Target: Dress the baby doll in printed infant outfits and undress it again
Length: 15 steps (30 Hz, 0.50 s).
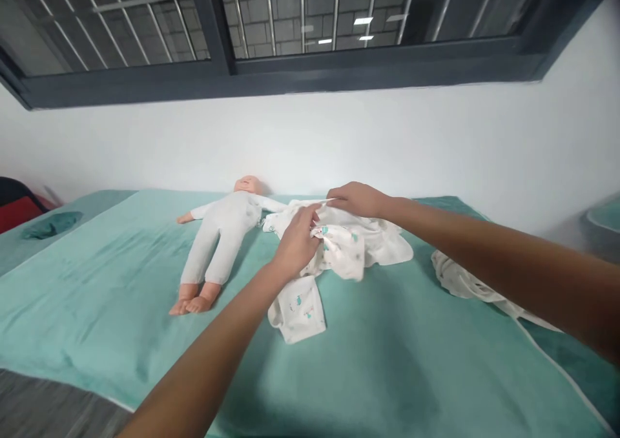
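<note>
White baby clothes with small green and blue prints lie bunched up in the middle of the bed. My left hand is closed on the near part of this garment, fingers pinching the cloth. My right hand grips its far edge, with thumb and fingers pressed together. One printed leg or sleeve hangs down toward me, flat on the cover. To the left, a baby doll in a white bodysuit lies on its back, head toward the wall, bare feet toward me. Its one arm reaches to the edge of the clothes.
A green cover spreads over the bed. More white cloth lies in a heap under my right forearm. A dark green cloth lump and a red and black object are at the far left. A white wall and barred window stand behind.
</note>
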Each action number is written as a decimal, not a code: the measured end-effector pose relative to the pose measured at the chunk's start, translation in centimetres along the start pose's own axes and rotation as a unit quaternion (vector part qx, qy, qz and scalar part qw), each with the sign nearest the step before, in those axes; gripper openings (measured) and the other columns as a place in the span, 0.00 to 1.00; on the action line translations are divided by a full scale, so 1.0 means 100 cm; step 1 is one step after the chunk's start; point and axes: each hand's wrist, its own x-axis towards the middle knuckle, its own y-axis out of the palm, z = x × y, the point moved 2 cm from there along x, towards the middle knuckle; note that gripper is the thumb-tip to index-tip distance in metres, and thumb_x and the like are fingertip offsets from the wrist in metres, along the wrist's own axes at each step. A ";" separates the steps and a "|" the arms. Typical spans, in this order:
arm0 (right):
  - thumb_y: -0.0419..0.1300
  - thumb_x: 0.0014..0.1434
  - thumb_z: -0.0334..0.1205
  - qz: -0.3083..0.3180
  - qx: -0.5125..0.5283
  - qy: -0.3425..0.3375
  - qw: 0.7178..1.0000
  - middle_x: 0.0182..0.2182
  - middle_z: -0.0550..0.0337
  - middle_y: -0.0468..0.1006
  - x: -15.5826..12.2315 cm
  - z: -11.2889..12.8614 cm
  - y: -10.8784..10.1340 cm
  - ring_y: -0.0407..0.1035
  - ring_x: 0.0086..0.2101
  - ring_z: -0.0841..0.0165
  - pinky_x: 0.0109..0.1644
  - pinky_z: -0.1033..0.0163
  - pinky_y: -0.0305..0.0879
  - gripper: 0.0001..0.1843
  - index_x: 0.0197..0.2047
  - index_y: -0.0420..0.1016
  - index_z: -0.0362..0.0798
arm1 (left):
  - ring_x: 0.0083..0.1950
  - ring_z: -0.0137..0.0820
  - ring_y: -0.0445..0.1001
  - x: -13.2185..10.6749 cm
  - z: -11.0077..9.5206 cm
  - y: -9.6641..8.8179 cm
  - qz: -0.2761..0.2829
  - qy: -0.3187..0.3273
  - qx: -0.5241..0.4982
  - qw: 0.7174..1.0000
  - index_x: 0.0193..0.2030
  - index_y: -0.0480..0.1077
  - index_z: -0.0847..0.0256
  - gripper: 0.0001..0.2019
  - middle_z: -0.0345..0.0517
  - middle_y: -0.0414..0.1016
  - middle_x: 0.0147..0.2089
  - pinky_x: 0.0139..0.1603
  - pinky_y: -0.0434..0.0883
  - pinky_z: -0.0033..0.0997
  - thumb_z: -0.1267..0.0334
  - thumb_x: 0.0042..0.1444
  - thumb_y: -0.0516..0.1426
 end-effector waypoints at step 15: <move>0.57 0.57 0.54 -0.008 0.138 0.158 0.978 0.49 0.53 0.75 -0.143 0.022 -0.023 0.73 0.39 0.61 0.38 0.61 0.65 0.26 0.56 0.65 0.53 | 0.41 0.45 0.76 0.029 -0.086 -0.035 -0.083 -0.082 0.240 0.964 0.51 0.64 0.57 0.14 0.50 0.77 0.41 0.41 0.65 0.39 0.64 0.58 0.51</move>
